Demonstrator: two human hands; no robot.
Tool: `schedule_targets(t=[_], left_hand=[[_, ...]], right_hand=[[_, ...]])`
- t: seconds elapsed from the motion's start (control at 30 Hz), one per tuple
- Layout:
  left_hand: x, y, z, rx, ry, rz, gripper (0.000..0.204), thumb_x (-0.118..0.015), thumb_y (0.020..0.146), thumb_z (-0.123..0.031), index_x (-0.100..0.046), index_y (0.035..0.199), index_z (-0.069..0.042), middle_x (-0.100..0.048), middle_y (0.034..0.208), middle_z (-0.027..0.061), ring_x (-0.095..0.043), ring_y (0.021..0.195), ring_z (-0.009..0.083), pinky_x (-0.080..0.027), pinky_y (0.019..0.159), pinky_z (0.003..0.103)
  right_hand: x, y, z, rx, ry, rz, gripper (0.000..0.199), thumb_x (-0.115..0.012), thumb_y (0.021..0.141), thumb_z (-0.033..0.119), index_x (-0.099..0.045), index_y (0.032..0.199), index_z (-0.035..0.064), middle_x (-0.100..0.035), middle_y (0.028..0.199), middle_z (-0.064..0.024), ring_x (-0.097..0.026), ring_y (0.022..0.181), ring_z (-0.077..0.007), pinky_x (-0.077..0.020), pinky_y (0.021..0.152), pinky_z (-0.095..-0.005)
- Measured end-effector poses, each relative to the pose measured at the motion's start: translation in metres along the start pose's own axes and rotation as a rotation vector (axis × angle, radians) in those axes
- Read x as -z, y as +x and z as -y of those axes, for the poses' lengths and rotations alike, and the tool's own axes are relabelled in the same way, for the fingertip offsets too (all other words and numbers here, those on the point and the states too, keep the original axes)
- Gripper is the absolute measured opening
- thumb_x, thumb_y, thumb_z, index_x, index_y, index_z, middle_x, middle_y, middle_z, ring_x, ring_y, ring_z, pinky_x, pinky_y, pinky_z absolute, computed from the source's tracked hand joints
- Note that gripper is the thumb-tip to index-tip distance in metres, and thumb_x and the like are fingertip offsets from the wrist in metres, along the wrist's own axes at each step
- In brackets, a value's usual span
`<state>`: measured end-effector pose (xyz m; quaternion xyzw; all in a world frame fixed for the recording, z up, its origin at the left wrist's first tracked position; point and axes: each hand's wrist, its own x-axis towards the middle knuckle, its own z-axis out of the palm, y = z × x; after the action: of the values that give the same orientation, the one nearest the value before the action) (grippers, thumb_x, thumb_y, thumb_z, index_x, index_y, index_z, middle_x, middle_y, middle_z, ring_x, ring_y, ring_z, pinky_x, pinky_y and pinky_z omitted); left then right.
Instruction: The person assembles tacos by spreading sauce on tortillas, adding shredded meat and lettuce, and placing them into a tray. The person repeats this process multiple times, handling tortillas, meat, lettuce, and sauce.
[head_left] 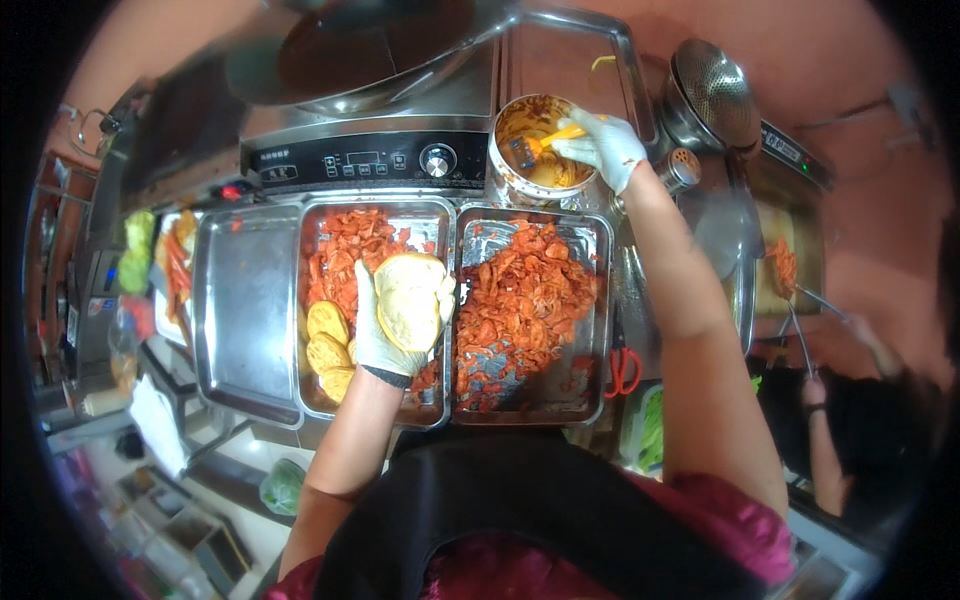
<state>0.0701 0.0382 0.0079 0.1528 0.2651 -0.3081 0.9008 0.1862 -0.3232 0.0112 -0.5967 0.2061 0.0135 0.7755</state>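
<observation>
My left hand [378,335], in a pale glove, holds a split flatbread [408,298] with its cream-coloured inside facing up. It is above a metal tray [432,408] of reddish-orange sliced meat [345,240] and several browned flatbreads [326,352]. My gloved right hand [612,148] is closed on a yellow-handled brush [562,134]. The brush's dark head dips inside a round metal pot [512,186], whose inner wall is smeared with reddish sauce. Yellowish pieces or liquid show at the bottom of the pot.
Right of the flatbreads stands another tray [583,408] of sliced meat, with red-handled scissors [626,372] beside it. At left is a bare metal tray [250,310]. A cooker control panel [370,163] lies behind. On the far right, another person's hands [815,385] work tongs.
</observation>
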Motion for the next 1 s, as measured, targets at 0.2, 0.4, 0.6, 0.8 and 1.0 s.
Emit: schedule_targets(t=[0.2, 0.4, 0.6, 0.8, 1.0], left_hand=[[0.004, 0.017, -0.008, -0.037, -0.09, 0.096, 0.072, -0.048, 0.093, -0.069, -0.06, 0.128, -0.007, -0.067, 0.12, 0.015, -0.065, 0.107, 0.0359, -0.058, 0.089, 0.048], [0.009, 0.036, -0.019, -0.005, -0.044, 0.222, 0.082, -0.033, 0.094, -0.076, -0.056, 0.135, -0.008, -0.063, 0.129, 0.0157, -0.059, 0.115, 0.0384, -0.051, 0.097, 0.053], [0.005, 0.032, -0.015, -0.029, 0.021, 0.218, 0.087, -0.032, 0.093, -0.077, -0.047, 0.144, -0.009, -0.055, 0.139, 0.02, -0.055, 0.124, 0.0411, -0.045, 0.103, 0.062], [0.007, 0.011, -0.015, 0.022, -0.031, 0.211, 0.084, -0.04, 0.092, -0.074, -0.045, 0.144, -0.007, -0.054, 0.137, 0.0224, -0.053, 0.125, 0.0413, -0.042, 0.105, 0.062], [0.016, 0.005, -0.007, 0.035, -0.014, 0.277, 0.084, -0.042, 0.093, -0.071, -0.047, 0.142, -0.002, -0.053, 0.138, 0.0235, -0.053, 0.125, 0.0432, -0.041, 0.106, 0.063]], right_hand=[[0.023, -0.039, -0.01, 0.057, 0.353, -0.058, 0.038, -0.059, 0.101, 0.021, -0.057, 0.119, -0.0119, -0.066, 0.11, -0.0238, -0.07, 0.098, -0.0322, -0.061, 0.087, -0.0362], [-0.022, -0.138, -0.013, 0.188, 0.406, 0.004, 0.036, -0.054, 0.103, 0.023, -0.058, 0.121, -0.0083, -0.067, 0.109, -0.0198, -0.071, 0.095, -0.0281, -0.0603, 0.082, -0.0339], [-0.109, -0.228, -0.03, 0.667, -0.402, 0.344, 0.026, -0.069, 0.091, 0.006, -0.067, 0.117, 0.0005, -0.071, 0.11, -0.0151, -0.07, 0.098, -0.0239, -0.0569, 0.087, -0.0363], [-0.13, -0.263, -0.041, 0.805, -0.798, 0.436, 0.027, -0.074, 0.085, 0.007, -0.071, 0.111, 0.005, -0.071, 0.111, -0.0123, -0.069, 0.102, -0.0271, -0.0549, 0.088, -0.035], [-0.143, -0.266, -0.067, 0.791, -0.677, 0.281, 0.027, -0.074, 0.084, 0.005, -0.071, 0.111, 0.0051, -0.07, 0.112, -0.0127, -0.068, 0.105, -0.0275, -0.054, 0.091, -0.0345]])
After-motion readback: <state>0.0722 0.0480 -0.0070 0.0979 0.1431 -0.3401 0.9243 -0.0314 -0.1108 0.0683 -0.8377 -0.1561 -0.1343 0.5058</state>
